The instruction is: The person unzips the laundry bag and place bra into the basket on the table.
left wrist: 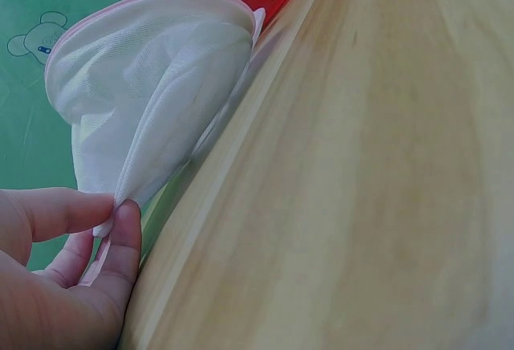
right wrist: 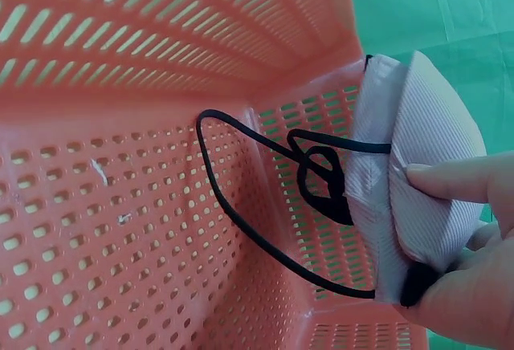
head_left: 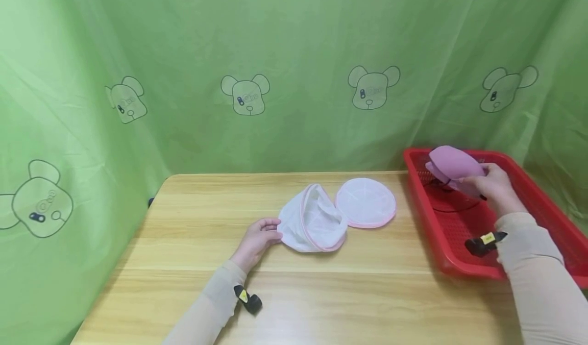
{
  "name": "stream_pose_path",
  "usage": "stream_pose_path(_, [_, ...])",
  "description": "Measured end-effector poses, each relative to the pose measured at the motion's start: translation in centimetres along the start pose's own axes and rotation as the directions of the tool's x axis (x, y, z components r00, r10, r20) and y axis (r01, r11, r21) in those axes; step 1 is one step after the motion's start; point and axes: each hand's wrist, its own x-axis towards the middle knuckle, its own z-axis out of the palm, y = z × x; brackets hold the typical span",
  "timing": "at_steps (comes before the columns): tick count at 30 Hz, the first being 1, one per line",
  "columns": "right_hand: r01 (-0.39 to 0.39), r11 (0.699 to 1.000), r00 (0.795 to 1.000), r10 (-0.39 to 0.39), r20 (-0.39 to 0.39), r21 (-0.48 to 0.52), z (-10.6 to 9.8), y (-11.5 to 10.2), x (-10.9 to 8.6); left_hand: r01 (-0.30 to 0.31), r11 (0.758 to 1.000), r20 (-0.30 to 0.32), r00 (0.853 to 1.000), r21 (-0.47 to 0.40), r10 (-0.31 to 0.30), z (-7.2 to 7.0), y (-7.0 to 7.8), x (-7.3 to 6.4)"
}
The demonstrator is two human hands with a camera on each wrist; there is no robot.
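A white mesh laundry bag (head_left: 294,227) with a pink rim lies on its side on the table, its mouth turned to the right. My left hand (head_left: 257,240) pinches its closed end between thumb and fingers, plainly seen in the left wrist view. Over the far part of the red basket (head_left: 424,222), my right hand (head_left: 498,187) grips a folded pink bra (right wrist: 430,157). Ribbed cups show in the right wrist view, and a thin black strap (right wrist: 241,225) hangs from them in a loop into the basket. My fingers hide part of the bra.
Beside the bag's mouth lies a flat, round white mesh piece (head_left: 365,202) with a pink edge. The wooden table (head_left: 331,299) runs under everything, with the basket along its right side. A green curtain (head_left: 303,136) with bear outlines hangs behind and at the left.
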Motion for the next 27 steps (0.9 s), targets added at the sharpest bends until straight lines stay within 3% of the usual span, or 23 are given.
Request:
stream_pose_path(14, [0.055,0.995,0.996,-0.049,0.075,-0.082,0.26,0.36,0.16,0.016,1.0,-0.005,1.0,-0.011,-0.016,-0.02,0.24,0.01])
stream_pose_path(27, [0.058,0.988,0.992,-0.041,0.121,-0.141,0.11,0.31,0.26,0.016,1.0,-0.009,1.0,-0.006,-0.016,-0.24,0.45,-0.4])
